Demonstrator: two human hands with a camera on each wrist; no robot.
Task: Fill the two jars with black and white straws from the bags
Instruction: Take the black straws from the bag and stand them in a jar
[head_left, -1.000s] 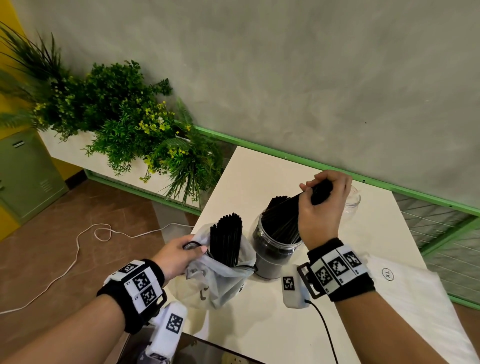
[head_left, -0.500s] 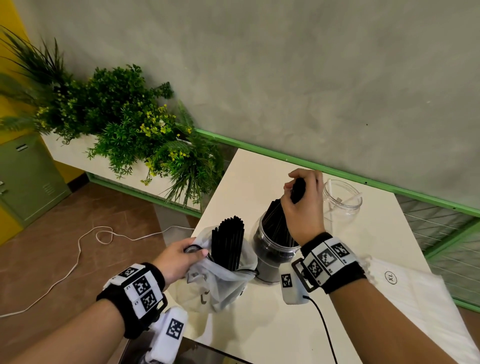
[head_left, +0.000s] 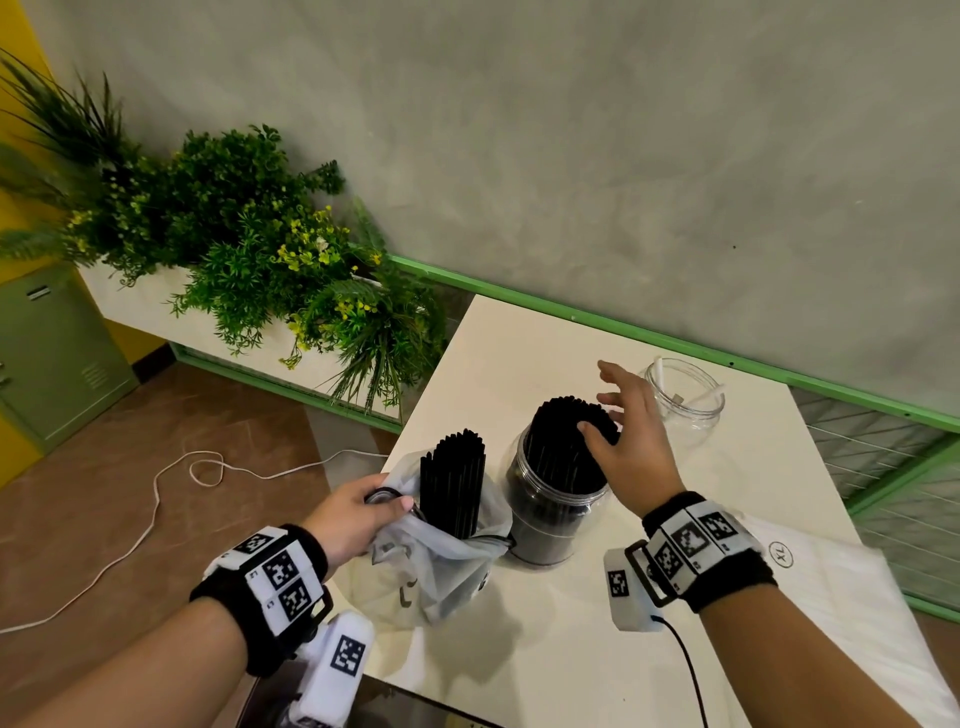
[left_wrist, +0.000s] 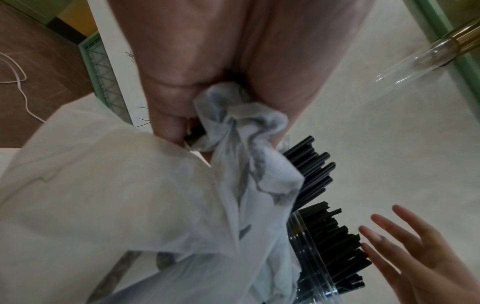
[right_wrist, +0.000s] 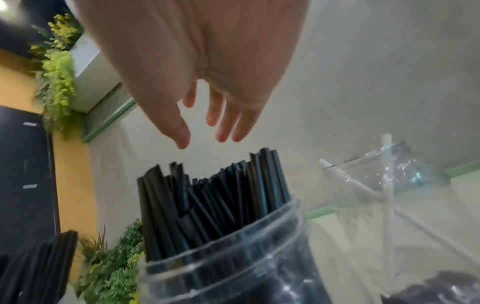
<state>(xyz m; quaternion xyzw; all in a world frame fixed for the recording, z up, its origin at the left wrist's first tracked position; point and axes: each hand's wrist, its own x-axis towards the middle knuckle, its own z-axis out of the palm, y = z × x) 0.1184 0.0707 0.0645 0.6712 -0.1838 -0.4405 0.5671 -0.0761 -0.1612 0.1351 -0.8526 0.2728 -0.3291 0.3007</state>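
Note:
A clear jar (head_left: 550, 514) (right_wrist: 233, 267) packed with black straws (head_left: 563, 447) (right_wrist: 215, 195) stands mid-table. My right hand (head_left: 618, 431) (right_wrist: 205, 123) hovers over the straw tops with fingers spread, holding nothing. To the left, a translucent white bag (head_left: 441, 556) (left_wrist: 130, 195) holds an upright bundle of black straws (head_left: 453, 480) (left_wrist: 309, 170). My left hand (head_left: 358, 512) (left_wrist: 207, 92) grips the bag's gathered rim. A second clear jar (head_left: 685, 392) (right_wrist: 384, 185) at the back holds a few white straws (right_wrist: 363, 189).
A flat white bag (head_left: 831, 608) lies on the white table (head_left: 519, 353) at the right. A planter of green plants (head_left: 249, 249) stands beyond the table's left edge. A white cable (head_left: 156, 499) trails across the brown floor. A grey wall runs behind.
My right hand lowered a handful of black straws into the jar, let go, and now stands open above them. The left hand kept hold of the bag.

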